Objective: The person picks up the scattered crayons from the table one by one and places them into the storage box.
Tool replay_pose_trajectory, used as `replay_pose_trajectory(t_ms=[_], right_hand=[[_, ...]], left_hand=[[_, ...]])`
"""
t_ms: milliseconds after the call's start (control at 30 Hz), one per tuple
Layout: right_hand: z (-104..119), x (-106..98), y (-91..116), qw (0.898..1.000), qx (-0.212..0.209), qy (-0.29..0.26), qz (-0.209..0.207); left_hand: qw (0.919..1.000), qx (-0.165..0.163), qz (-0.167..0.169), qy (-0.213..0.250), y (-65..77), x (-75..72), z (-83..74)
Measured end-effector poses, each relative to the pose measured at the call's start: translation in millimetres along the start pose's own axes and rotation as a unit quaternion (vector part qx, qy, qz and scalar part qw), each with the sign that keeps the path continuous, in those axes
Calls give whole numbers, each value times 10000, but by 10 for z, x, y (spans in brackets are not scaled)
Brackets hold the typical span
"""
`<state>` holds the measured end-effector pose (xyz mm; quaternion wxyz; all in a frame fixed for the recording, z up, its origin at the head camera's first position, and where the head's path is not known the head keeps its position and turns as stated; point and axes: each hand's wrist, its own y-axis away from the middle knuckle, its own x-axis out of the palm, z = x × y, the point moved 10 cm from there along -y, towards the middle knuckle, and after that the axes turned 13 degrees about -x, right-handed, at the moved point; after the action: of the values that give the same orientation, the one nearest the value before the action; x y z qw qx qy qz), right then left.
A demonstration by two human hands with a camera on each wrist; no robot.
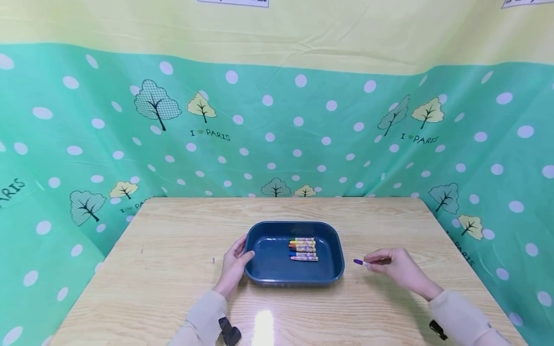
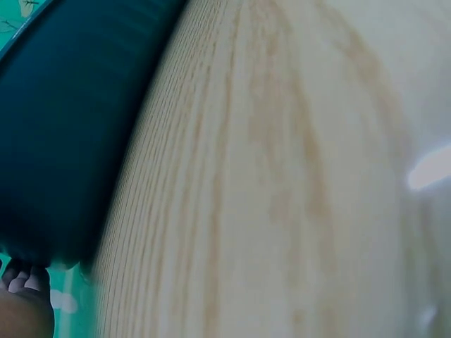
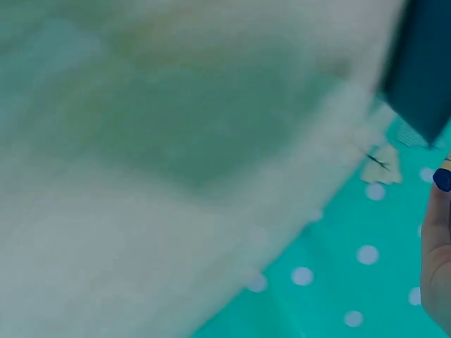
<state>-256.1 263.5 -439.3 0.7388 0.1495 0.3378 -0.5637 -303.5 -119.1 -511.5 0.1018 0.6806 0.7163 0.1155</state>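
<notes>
A dark blue rectangular tray (image 1: 268, 264) sits on the table, with several paper-wrapped crayons (image 1: 303, 249) lying side by side in its right half. My left hand (image 1: 234, 265) grips the tray's left wall, thumb over the rim; the left wrist view shows its curled fingers (image 2: 28, 282) at the tray's side (image 2: 70, 134). To the right of the tray, my right hand (image 1: 396, 268) pinches a purple crayon (image 1: 358, 262) between thumb and fingers, its tip pointing at the tray. Only the crayon's dark tip (image 3: 442, 179) and part of the hand show in the right wrist view.
The light wood table (image 1: 182, 240) reaches back to a green polka-dot curtain (image 1: 298, 120) that hangs behind and along both sides. Bright glare (image 1: 263, 327) lies on the wood near the front. Dark wrist devices (image 1: 229, 331) sit at both sleeves.
</notes>
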Motion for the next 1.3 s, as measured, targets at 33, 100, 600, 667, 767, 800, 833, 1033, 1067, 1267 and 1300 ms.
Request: replay_pose_trajectory(t_ms=[33,100,600,667,767,800,833,1033,1067,1267,1300], right_hand=[[31,-20,-25,10000,18,-37,-34],[105,-54,-87,9999,-41,-83,-86],[513,320,-506,9940,-311,-1041,158],[541,410,-559,9935,-349,-1059,239],[585,556,-648,9937,-492,-948,343],[595,604,-679,9939,-534,-891,359],[604,657,-707,9943,-579,-817,375],[607,1010,-840,9955,-626,-479,532],[604,1069,-850,9956,-605,-389,593],[591,1313,-897,9947,-491,-75,898],[584,1333,-909,9946,-468,-116,915]], left_hand=[[10000,3,8,2,2,3,-4],[10000,-5,0,-8,2,1,-5],[10000,49,-29,63,9,4,-17],[10000,57,-26,56,13,8,-22],[9999,103,-27,12,19,10,-34],[9999,94,-28,28,18,11,-35],[10000,68,-38,52,16,9,-30],[9999,43,-22,145,11,15,-12],[9999,52,-13,161,12,19,-13],[9997,85,-26,229,3,10,-19],[9997,97,-31,215,0,6,-20]])
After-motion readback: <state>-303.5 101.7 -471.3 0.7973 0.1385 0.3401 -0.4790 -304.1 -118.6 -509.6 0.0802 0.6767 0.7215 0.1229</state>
